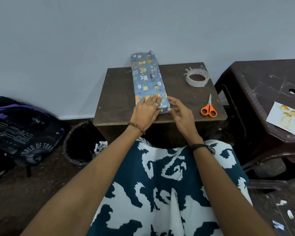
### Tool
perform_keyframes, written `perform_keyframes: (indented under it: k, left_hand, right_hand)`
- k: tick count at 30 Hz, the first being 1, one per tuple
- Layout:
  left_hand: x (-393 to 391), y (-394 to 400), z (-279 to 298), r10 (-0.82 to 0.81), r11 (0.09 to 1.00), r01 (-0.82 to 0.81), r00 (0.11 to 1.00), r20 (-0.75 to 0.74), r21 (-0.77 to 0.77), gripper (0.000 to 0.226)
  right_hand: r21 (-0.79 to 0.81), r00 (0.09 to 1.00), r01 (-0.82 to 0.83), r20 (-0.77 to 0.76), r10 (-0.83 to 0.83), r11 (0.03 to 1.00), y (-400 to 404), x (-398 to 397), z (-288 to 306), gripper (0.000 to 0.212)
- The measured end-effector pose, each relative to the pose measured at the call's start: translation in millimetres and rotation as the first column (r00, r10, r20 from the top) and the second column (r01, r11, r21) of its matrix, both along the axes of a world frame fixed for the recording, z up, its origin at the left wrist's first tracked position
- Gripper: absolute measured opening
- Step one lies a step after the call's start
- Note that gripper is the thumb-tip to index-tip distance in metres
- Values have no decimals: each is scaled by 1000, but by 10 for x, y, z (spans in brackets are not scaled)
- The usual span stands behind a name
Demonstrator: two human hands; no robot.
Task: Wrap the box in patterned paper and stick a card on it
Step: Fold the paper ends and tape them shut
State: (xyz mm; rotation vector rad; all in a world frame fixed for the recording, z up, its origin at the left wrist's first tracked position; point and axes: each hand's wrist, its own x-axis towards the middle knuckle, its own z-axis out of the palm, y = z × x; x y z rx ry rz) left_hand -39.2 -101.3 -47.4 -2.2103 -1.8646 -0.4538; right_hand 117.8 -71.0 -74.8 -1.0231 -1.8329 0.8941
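Your box (148, 82), already sleeved in the patterned paper, lay lengthwise down the middle of the small table (116, 99), its far end poking out past the back edge and its near end close to the front edge. Your left hand (147, 110) was flat on top of that near end, fingers straight and pressing the paper down. Your right hand (179, 111) sat just beside the near right corner with fingers loosely spread; I couldn't tell if it was actually pinching the flap there.

For the end fold, I'd say keep that left palm pinning the top so the sleeve can't slide, push the side flaps in tight against the box, then crease before taping. The far end looked open and a bit crumpled, so it would need the same treatment.

The tape roll (197, 79) was by the back right corner and the scissors (209, 108) near the right edge, both well clear of your right hand. The card (283, 120) waited on the plastic stool (255, 79) to your right. A bin (82, 143) and a backpack (20, 132) were on the floor to your left, out of the way.
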Motion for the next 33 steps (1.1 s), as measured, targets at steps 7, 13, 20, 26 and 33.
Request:
perform_keyframes:
  k: [7, 13, 20, 26, 33]
  left_hand:
    - [7, -94, -3, -19, 1000, 19, 1000, 2, -18, 45]
    - [44, -163, -53, -22, 998, 19, 998, 53, 57, 42]
    - [122, -144, -229, 49, 982, -71, 991, 124, 178, 41]
    - [128, -121, -291, 51, 970, -89, 984, 169, 225, 41]
    - [180, -71, -338, 79, 950, -148, 966, 244, 276, 42]
  right_hand:
    - [-39, 998, -10, 56, 12, 999, -118, 1, -15, 47]
    - [39, 995, 24, 94, -28, 999, -44, 1, 8, 34]
    - [-70, 997, -32, 61, 36, 997, -19, 29, 36, 42]
    - [53, 995, 29, 95, -34, 998, 7, 82, 181, 54]
    - [337, 819, 350, 344, -460, 874, 522, 81, 196, 32]
